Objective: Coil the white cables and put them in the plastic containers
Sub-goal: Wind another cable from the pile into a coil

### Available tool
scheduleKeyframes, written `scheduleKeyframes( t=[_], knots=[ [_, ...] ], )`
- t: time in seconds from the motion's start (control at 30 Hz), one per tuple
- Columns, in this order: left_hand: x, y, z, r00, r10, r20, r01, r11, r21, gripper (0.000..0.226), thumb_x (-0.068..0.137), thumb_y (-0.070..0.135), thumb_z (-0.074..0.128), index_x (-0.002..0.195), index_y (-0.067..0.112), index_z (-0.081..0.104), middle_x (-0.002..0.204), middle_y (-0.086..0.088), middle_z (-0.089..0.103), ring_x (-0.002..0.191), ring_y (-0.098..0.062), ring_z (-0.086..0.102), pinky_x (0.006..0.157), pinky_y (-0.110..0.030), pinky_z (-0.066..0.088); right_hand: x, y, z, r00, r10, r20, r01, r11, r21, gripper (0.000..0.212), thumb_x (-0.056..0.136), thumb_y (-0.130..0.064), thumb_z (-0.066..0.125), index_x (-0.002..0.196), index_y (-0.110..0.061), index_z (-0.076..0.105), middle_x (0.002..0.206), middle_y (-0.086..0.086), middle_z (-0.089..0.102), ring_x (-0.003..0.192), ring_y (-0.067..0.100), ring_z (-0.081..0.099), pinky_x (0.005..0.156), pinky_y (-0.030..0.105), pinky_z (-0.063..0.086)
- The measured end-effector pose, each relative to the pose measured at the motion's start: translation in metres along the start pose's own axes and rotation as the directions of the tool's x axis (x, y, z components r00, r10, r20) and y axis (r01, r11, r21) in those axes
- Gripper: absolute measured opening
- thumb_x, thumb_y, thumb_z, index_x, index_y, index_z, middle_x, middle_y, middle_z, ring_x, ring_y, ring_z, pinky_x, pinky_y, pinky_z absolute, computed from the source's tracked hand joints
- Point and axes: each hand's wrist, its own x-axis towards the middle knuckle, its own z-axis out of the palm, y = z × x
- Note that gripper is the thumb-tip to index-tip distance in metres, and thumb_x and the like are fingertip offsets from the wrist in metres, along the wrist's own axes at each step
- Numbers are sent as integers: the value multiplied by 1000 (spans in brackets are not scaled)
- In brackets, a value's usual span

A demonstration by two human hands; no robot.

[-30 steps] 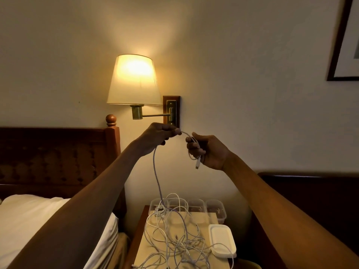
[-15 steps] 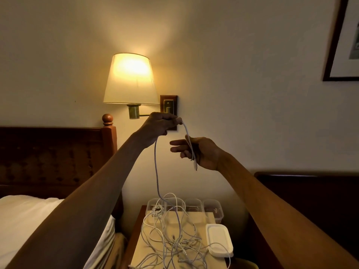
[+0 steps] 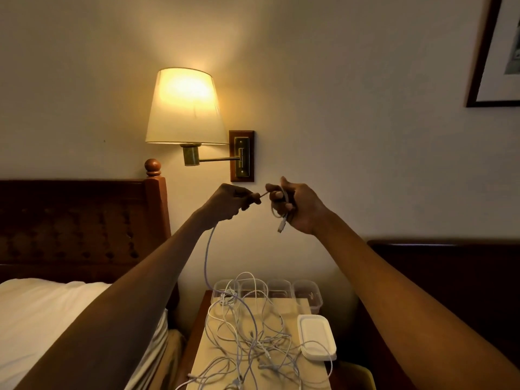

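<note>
Winding is the step in hand, judged from the grip: the right hand (image 3: 302, 208) is curled round a small first loop of one white cable (image 3: 206, 257), with the plug (image 3: 281, 226) hanging below its fingers. The left hand (image 3: 229, 202), just beside it, pinches the same cable between thumb and fingertips. A short stretch runs taut between the two hands. From the left hand the cable drops to the nightstand (image 3: 292, 306) and runs into the tangle (image 3: 253, 339) spread over its middle and near edge. The next move looks like drawing more length up and laying it round the right hand's loop. That calls for slack to come free of the tangle without dragging the other cables along. Counted: two hands, one cable in hand, and four clear containers (image 3: 308, 295) in a row along the far edge. One stack of white lids (image 3: 316, 336) lies at the right edge. How many cables make up the tangle cannot be told, nor how many lids are stacked. A lit wall lamp (image 3: 184, 108) hangs above.
</note>
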Motion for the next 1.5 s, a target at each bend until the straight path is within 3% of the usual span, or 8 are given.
scheduleKeyframes(
  t=[0.13, 0.23, 0.47, 0.7, 0.97, 1.2, 1.33, 1.5],
  knots=[
    [-7, 5, 14, 993, -13, 114, 8, 999, 42, 23, 101, 13, 49, 103, 21, 71, 75, -7, 57, 56, -14, 44, 46, -23, 36, 4, -11, -1, 997, -63, -37, 63, 998, -20, 47, 107, -32, 27, 111, 0, 61, 79, 6, 66, 54, 7, 50, 46, 13, 39],
    [-11, 6, 22, 959, -61, 277, 45, 997, 66, 28, 103, 18, 46, 123, 25, 64, 74, -6, 58, 53, -11, 48, 47, -22, 41, 8, -25, -2, 980, -182, -76, 168, 972, -163, 50, 107, -34, 27, 122, 0, 60, 114, 11, 70, 92, 18, 68, 71, 20, 55],
    [-10, 42, 32, 877, -119, 465, -89, 912, 401, 34, 103, 15, 44, 134, 18, 57, 74, -4, 61, 55, -14, 47, 56, -27, 42, 20, -22, -19, 975, -197, -106, 112, 841, -529, 52, 106, -35, 27, 146, -3, 33, 156, 17, 29, 144, 34, 28, 117, 47, 28],
    [-11, 72, 33, 844, -165, 510, -216, 765, 607, 34, 98, 10, 48, 129, 8, 61, 114, -11, 69, 92, -25, 66, 85, -37, 53, 25, -15, -9, 950, -202, -237, 76, 889, -452, 59, 105, -36, 33, 141, 11, 31, 150, 34, 22, 138, 50, 23, 115, 55, 24],
    [-11, 57, 39, 803, -310, 510, -175, 695, 697, 32, 101, 13, 46, 128, 17, 63, 119, -9, 65, 86, -20, 54, 75, -31, 44, 28, -5, -19, 957, -132, -258, 42, 944, -326, 54, 106, -33, 29, 146, 3, 29, 156, 21, 25, 141, 42, 29, 107, 62, 33],
    [-5, 77, 10, 855, 37, 517, -346, 783, 517, 17, 95, 19, 61, 105, 17, 74, 84, 14, 67, 74, 1, 60, 72, -13, 44, 17, 14, -24, 995, 25, -93, -74, 820, -568, 44, 106, -31, 31, 137, -1, 41, 145, 22, 43, 123, 39, 53, 91, 42, 50],
    [2, 68, -13, 894, 235, 381, -374, 860, 347, 10, 87, 18, 73, 94, 13, 77, 82, 9, 72, 77, -2, 67, 69, -13, 50, 10, 19, -27, 955, 267, 126, -183, 869, -460, 51, 106, -30, 23, 141, 4, 38, 138, 21, 51, 105, 32, 66, 91, 34, 54],
    [7, 44, -22, 933, 325, 153, -351, 913, 206, 15, 82, 21, 78, 91, 10, 77, 84, 2, 74, 80, -9, 69, 71, -20, 54, 3, 12, -17, 927, 270, 261, -198, 942, -270, 54, 106, -37, 21, 124, 2, 54, 117, 17, 67, 49, 9, 56, 52, 11, 47]
  ],
)
